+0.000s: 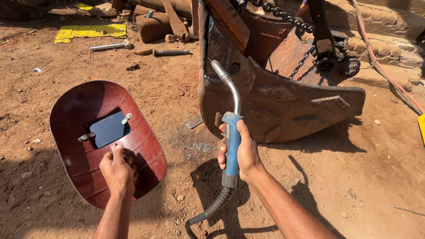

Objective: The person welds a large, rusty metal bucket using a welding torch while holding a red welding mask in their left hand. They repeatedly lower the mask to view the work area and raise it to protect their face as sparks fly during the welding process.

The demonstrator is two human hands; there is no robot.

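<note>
A rusty excavator bucket [274,102] stands on the dirt ground [354,177], a chain [283,15] hanging across it. The left hand [117,170] grips a dark red welding shield [88,146] by its inner handle. The right hand [241,152] wraps closed around a blue welding torch [231,146], nozzle just beside the bucket's edge.

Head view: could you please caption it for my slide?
Left hand holds a dark-red welding shield; right hand grips a blue-handled welding torch near a rusty excavator bucket.
</note>
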